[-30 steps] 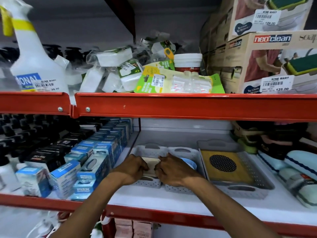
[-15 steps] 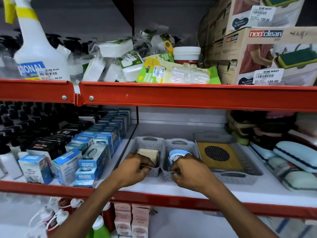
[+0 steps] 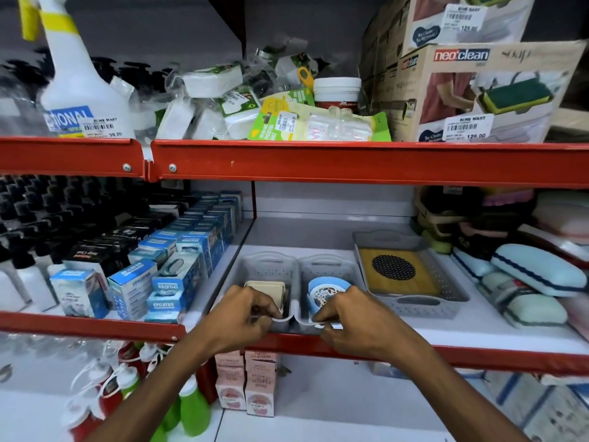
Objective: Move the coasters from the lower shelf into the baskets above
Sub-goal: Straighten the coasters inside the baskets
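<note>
Two small grey baskets stand side by side at the shelf's front edge. We grip one near rim in each: left hand closed on the basket with beige coasters, right hand on that with blue coasters.

Two small grey perforated plastic baskets, matt finish. Large grey perforated plastic tray, matt. Red painted metal shelf edge, semi-gloss, chipped in spots. Brown printed cardboard box, matt. White plastic spray bottle, smooth.
</note>
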A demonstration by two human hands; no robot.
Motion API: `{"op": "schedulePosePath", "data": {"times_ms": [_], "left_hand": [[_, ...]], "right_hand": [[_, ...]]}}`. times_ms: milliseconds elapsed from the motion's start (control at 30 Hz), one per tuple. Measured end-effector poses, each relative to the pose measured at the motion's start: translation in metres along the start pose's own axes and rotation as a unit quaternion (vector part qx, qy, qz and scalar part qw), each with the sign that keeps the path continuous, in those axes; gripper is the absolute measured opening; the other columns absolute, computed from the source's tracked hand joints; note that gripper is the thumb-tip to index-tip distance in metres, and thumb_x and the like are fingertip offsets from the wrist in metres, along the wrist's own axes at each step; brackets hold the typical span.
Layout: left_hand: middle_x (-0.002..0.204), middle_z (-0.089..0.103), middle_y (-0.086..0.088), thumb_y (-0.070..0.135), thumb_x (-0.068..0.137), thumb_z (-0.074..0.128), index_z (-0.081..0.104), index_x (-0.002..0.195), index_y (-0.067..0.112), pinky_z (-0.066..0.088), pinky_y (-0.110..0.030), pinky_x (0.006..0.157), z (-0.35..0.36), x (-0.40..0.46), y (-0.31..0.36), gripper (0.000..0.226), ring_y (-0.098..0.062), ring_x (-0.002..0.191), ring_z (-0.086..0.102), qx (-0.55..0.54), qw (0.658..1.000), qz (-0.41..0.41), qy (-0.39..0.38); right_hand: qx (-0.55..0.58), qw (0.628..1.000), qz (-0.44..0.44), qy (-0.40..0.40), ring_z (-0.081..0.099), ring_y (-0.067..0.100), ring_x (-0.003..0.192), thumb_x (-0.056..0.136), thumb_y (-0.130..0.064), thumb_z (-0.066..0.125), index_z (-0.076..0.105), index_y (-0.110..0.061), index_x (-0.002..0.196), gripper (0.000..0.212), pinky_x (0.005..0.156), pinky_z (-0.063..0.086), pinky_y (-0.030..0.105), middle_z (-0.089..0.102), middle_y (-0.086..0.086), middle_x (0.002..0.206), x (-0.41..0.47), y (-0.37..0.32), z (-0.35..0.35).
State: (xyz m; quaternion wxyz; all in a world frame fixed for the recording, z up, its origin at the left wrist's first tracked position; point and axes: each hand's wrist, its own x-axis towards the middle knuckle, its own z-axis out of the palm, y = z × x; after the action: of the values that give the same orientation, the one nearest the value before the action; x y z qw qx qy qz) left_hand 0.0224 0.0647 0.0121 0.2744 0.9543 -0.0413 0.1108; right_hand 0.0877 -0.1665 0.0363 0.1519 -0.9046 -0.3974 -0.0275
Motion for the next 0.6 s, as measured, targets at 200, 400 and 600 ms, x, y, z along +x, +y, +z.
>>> {"op": "schedulePosePath", "data": {"times_ms": [200, 400, 600], "left_hand": [[0.097, 0.078, 0.015, 0.019, 0.076, 0.063, 0.078, 0.098, 0.022, 0.049, -0.002, 0.078, 0.0, -0.002, 0.003, 0.027, 0.009, 0.088, 0.068, 0.002, 1.0, -0.006, -0.003], [0.096, 0.079, 0.012, 0.019, 0.076, 0.068, 0.078, 0.098, 0.02, 0.06, -0.024, 0.085, 0.005, -0.001, 0.007, 0.025, 0.006, 0.085, 0.07, -0.013, 1.0, -0.012, -0.014], [0.094, 0.078, 0.016, 0.024, 0.075, 0.066, 0.078, 0.097, 0.026, 0.059, -0.026, 0.086, 0.004, -0.001, 0.007, 0.024, 0.006, 0.087, 0.069, 0.003, 1.0, -0.021, -0.011]], "right_hand": [[-0.065, 0.982, 0.155, 0.087, 0.06, 0.023, 0.068, 0.091, -0.025, 0.054, 0.073, -0.017, 0.104, 0.023, 0.061, 0.048, 0.031, 0.069, 0.005, 0.082, -0.004, 0.042, -0.016], [-0.116, 0.976, 0.182, 0.023, 0.067, 0.029, 0.102, 0.091, -0.011, 0.06, 0.072, -0.024, 0.119, 0.033, 0.081, 0.052, 0.031, 0.072, 0.012, 0.114, -0.007, 0.069, -0.011], [-0.107, 0.981, 0.163, -0.008, 0.052, 0.027, 0.065, 0.076, 0.005, 0.059, 0.064, -0.014, 0.066, 0.022, 0.056, 0.038, 0.026, 0.049, 0.004, 0.066, -0.022, 0.07, -0.016]]}}
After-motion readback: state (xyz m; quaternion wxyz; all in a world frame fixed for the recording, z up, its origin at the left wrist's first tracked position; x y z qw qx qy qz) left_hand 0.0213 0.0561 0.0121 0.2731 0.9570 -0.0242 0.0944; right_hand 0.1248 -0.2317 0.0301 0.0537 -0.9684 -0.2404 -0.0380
